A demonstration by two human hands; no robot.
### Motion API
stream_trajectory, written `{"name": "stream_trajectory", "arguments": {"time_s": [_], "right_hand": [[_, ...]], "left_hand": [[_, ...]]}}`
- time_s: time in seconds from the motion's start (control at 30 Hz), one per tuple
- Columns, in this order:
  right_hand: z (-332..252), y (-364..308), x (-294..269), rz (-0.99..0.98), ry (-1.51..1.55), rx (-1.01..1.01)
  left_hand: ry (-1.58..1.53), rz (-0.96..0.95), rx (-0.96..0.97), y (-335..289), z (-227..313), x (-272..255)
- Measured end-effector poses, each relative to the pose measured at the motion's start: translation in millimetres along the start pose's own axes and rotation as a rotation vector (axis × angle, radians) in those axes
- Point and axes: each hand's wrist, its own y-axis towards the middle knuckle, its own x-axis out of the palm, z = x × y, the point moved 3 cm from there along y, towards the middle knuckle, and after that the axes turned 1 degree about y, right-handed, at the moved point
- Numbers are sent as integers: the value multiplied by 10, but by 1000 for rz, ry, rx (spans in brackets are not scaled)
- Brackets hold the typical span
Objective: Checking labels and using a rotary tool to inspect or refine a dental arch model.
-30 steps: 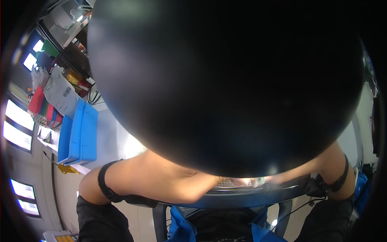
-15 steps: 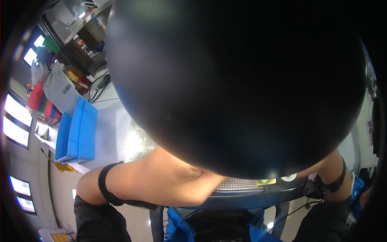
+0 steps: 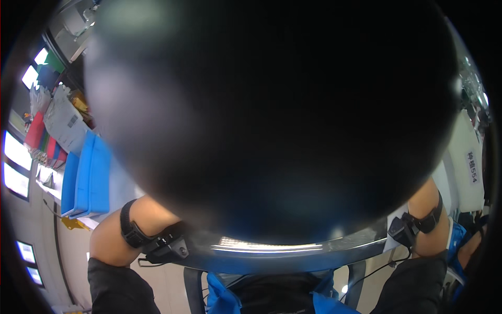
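A large, blurred black round shape (image 3: pixel 277 120) fills most of the view and hides both my hands, along with whatever they hold or touch. My left forearm (image 3: pixel 149 213) passes behind its lower left edge. A black strap with a small dark device (image 3: pixel 170 248) is around that arm. On the other side, my right forearm (image 3: pixel 423 201) runs up behind the shape's lower right edge, also wearing a strap with a small black device (image 3: pixel 402 230). Between the arms shows the dark, curved front edge of the worktable (image 3: pixel 293 257), with a bright perforated strip (image 3: pixel 261 243) above it.
Blue plastic bins (image 3: pixel 94 178) stand at the left, with papers in clear sleeves (image 3: pixel 65 118) and red folders (image 3: pixel 35 128) behind. A pale labelled panel (image 3: pixel 465 162) is at the right. A thin black cable (image 3: pixel 374 269) hangs below the right device.
The black shape now covers more of the left side and of the table. My left forearm, earlier bent across toward the middle, has swung outward and up behind the shape; its strapped device now shows.
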Motion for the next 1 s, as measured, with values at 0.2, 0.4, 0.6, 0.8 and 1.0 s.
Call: {"name": "stream_trajectory", "arguments": {"time_s": [0.2,0.4,0.6,0.8,1.0], "right_hand": [[408,-11,-163,-115,-68,217],[718,-30,-391,-427,-147,174],[819,-93,-452,-516,-67,207],[865,-160,-573,-534,-251,196],[874,-233,-727,-546,-235,335]], "left_hand": [[154,18,-182,366,140,144],[293,-17,-280,450,222,91],[82,-49,-494,248,186,191],[224,50,-478,365,406,118],[303,107,-372,346,324,173]]}}
